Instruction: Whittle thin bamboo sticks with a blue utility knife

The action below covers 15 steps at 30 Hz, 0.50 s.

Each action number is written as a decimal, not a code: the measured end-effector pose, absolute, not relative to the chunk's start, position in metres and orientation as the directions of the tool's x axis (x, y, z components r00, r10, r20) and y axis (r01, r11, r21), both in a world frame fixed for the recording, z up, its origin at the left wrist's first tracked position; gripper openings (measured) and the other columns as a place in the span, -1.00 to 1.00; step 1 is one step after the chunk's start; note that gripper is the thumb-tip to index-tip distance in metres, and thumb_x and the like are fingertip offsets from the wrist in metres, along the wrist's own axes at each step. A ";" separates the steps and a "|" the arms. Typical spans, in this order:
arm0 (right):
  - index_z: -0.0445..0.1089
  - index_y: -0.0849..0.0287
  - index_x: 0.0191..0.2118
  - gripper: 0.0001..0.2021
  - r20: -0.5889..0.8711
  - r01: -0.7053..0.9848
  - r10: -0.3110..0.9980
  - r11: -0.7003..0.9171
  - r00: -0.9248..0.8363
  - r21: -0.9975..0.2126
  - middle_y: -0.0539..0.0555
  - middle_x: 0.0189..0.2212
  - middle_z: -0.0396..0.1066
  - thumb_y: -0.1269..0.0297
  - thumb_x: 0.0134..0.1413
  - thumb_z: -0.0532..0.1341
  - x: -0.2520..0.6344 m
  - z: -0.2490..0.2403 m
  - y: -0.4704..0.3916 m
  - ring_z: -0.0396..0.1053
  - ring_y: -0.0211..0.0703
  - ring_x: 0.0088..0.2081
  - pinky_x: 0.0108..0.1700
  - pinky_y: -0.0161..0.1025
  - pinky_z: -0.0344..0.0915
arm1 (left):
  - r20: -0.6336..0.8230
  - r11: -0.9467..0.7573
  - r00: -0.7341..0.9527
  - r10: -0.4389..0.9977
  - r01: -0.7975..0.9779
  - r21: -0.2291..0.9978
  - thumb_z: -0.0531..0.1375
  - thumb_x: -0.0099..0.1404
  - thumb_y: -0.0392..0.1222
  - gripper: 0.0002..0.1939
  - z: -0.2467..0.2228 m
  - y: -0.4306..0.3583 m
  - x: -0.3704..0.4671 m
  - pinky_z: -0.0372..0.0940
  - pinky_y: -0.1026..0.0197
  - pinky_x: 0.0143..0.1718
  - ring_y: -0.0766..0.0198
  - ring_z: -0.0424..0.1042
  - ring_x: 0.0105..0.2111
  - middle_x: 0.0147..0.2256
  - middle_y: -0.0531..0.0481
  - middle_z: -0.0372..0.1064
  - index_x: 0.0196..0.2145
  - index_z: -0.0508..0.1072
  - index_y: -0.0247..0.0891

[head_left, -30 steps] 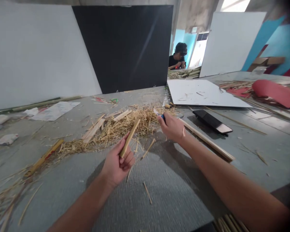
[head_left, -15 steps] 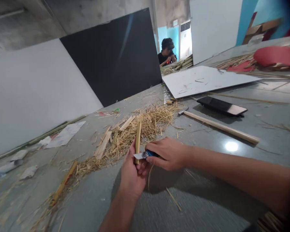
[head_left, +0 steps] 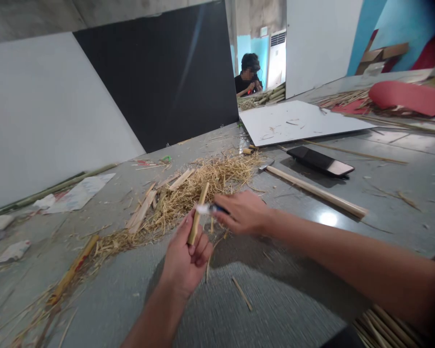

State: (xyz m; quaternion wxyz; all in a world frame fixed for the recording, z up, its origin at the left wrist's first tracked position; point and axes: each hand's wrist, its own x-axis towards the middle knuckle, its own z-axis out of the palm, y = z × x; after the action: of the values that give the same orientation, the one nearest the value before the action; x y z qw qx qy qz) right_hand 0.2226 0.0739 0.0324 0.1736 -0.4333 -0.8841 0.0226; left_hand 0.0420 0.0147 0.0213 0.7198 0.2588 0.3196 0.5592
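Observation:
A short strip of split bamboo [head_left: 198, 217] points away from me, its lower part gripped in my left hand [head_left: 188, 251]. My right hand [head_left: 241, 211] is closed around the dark blue handle of a utility knife [head_left: 217, 208]. The blade, blurred by motion, lies across the strip near its middle; whether it cuts in cannot be made out. Just beyond both hands spreads a heap of thin, curly bamboo shavings [head_left: 221, 174], with flat wood pieces [head_left: 142, 211] at its left side.
A hammer-like tool with a long wooden handle [head_left: 317, 192] and a black phone [head_left: 321, 161] lie to the right. Behind them is a white board [head_left: 300, 121]. A yellow stick [head_left: 72, 270] lies at left. One person [head_left: 249, 75] sits beyond the black panel [head_left: 166, 82].
The knife has moved up along the bamboo strip, away from me. My left hand has shifted left and tilted the strip to the right. The whole view has turned slightly.

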 end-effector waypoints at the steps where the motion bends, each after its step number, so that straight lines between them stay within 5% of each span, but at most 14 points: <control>1: 0.24 0.17 -0.14 -0.53 0.299 0.801 0.816 0.562 -0.495 -0.205 0.11 -0.41 0.42 -0.06 0.31 -0.23 0.230 0.032 0.083 0.23 -0.18 -0.50 -0.46 -0.23 -0.15 | -0.169 0.247 0.183 0.969 -0.626 0.740 0.08 0.36 -0.19 -0.80 0.023 0.012 0.044 -0.21 0.40 -0.77 0.48 -0.27 -0.75 -0.75 0.25 -0.08 -0.11 0.42 -0.22; 6: 0.23 0.16 -0.25 -0.59 0.335 0.911 0.916 0.316 -0.220 -0.264 0.12 -0.43 0.38 -0.02 0.31 -0.18 0.268 0.029 0.120 0.24 -0.14 -0.45 -0.46 -0.23 -0.14 | -0.189 0.319 0.286 0.940 -0.533 0.784 0.11 0.34 -0.07 -0.63 0.029 0.000 0.056 -0.21 0.41 -0.77 0.50 -0.31 -0.76 -0.75 0.28 -0.13 0.06 0.35 -0.20; 9: 0.22 0.16 -0.24 -0.58 0.399 0.890 0.904 0.300 -0.152 -0.343 0.09 -0.45 0.36 0.00 0.33 -0.23 0.265 0.029 0.116 0.24 -0.14 -0.45 -0.45 -0.24 -0.12 | -0.156 0.255 0.220 0.963 -0.553 0.793 0.11 0.34 -0.08 -0.64 0.027 0.003 0.055 -0.17 0.41 -0.75 0.50 -0.25 -0.76 -0.74 0.27 -0.10 0.06 0.35 -0.20; 15: 0.22 0.18 -0.19 -0.61 0.359 0.768 0.810 0.570 -0.464 -0.291 0.09 -0.44 0.40 -0.02 0.31 -0.15 0.223 0.031 0.071 0.23 -0.19 -0.49 -0.47 -0.24 -0.14 | -0.106 0.174 0.146 0.984 -0.608 0.775 0.11 0.35 -0.10 -0.82 0.021 0.014 0.049 -0.10 0.42 -0.74 0.50 -0.15 -0.76 -0.73 0.24 -0.04 -0.18 0.40 -0.21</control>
State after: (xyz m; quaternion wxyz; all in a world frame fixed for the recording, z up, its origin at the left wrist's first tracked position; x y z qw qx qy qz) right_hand 0.2225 0.0712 0.0310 0.2339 -0.4618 -0.8545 0.0441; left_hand 0.0489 0.0137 0.0213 0.6969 0.2953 0.3181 0.5709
